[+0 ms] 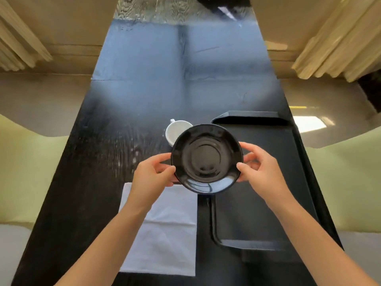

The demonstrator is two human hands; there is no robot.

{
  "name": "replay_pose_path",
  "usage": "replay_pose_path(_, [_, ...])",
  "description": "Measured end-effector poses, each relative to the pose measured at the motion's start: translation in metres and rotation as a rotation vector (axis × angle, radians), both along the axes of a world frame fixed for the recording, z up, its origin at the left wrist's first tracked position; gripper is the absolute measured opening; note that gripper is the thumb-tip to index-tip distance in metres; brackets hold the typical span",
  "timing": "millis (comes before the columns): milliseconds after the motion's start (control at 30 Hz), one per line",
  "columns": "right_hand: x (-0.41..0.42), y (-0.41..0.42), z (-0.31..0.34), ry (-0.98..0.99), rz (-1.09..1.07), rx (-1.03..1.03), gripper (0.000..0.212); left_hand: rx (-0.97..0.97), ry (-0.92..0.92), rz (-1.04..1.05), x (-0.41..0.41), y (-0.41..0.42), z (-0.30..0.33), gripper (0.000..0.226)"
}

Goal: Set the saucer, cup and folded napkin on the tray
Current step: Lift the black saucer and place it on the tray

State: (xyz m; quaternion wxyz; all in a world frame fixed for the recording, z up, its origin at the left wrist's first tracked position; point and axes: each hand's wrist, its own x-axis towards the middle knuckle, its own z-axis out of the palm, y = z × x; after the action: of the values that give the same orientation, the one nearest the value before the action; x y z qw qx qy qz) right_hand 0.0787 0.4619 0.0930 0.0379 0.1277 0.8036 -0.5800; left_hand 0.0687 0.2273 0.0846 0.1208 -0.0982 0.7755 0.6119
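Observation:
I hold a glossy black saucer (206, 158) level in the air with both hands. My left hand (152, 174) pinches its left rim and my right hand (260, 166) grips its right rim. The saucer hovers over the left edge of a black tray (268, 182) that lies on the right part of the table. A white cup (175, 131) with its handle at the back stands on the table just left of the tray, partly hidden behind the saucer. A white folded napkin (171, 230) lies flat on the table near me, under my left forearm.
The long dark wooden table (86, 172) runs away from me, with a bright reflection on its far half. Pale green seat cushions (26, 172) flank it on both sides. Cream curtains (334, 42) hang at the far left and right.

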Motion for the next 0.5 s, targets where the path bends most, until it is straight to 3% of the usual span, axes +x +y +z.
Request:
replay_pose_path(133, [-0.022,0.044,-0.021,-0.045,-0.048,-0.011,0.048,-0.066,-0.033,0.002,-0.035,0.045,-0.02,0.017])
replay_pose_path(500, [-0.083,0.101,-0.092,-0.197,-0.141,-0.043,0.048,-0.275,-0.009,-0.002,-0.101,0.121,-0.083,0.023])
